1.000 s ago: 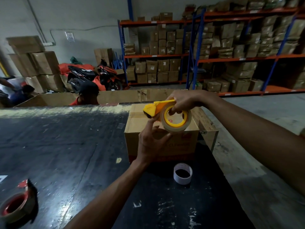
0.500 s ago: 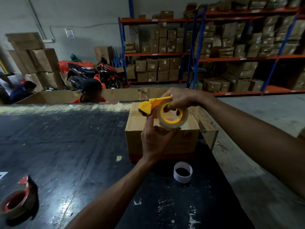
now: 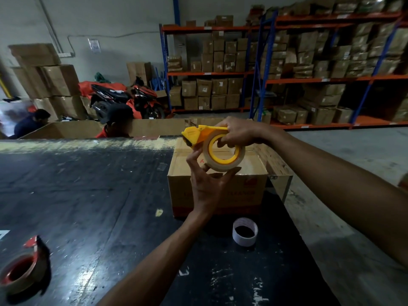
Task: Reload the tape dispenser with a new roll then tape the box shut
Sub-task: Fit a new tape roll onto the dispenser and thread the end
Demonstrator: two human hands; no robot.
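A yellow tape dispenser [image 3: 199, 134] with a clear tape roll [image 3: 223, 163] mounted on it is held in the air above a brown cardboard box [image 3: 247, 186]. My right hand [image 3: 238, 132] grips the dispenser from the top, with fingers through the roll's yellow core. My left hand [image 3: 206, 184] is below it, thumb and fingers touching the roll's outer edge. The box stands on the black table [image 3: 88, 206] with its top flaps down.
An empty white tape core [image 3: 245, 231] stands on the table in front of the box. A red dispenser with a roll [image 3: 19, 272] lies at the near left. Two people [image 3: 117, 124] sit beyond the table's far edge. Shelves of cartons [image 3: 309, 62] fill the background.
The dispenser and both hands have risen slightly over the box. My left fingers have shifted along the roll's lower edge.
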